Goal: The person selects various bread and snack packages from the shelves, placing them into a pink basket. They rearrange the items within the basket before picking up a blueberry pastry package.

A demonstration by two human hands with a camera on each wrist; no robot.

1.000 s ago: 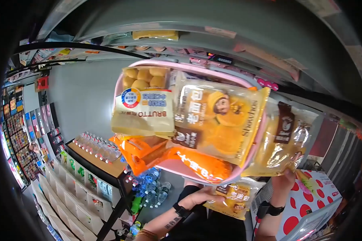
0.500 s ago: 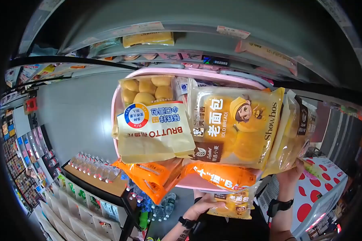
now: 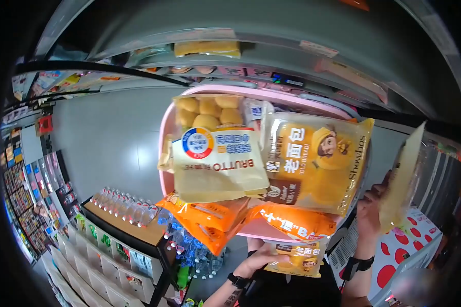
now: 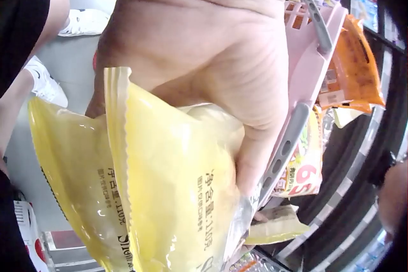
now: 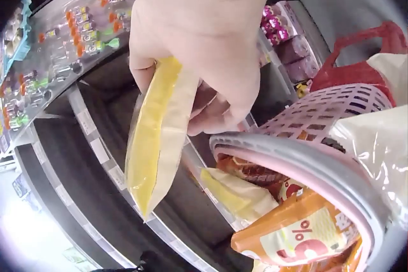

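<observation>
My left hand grips a yellow bread bag beneath the basket; the left wrist view shows two yellow bags side by side under that hand. At the right, my right hand holds another bread bag, seen nearly edge-on and apart from the basket; in the right wrist view the hand pinches its top. The pink basket is piled with a BRUTTO bag, a Showhos bread bag and orange packets.
Grey shelves with packets run along the top of the head view. Bottled drinks stand on a wooden-topped counter at lower left, with more bottles beside it. A red-dotted white box is at lower right.
The bag in my right hand has swung out to the right, away from the basket, and turned from its broad face to nearly edge-on. My left hand still holds its bag below the basket.
</observation>
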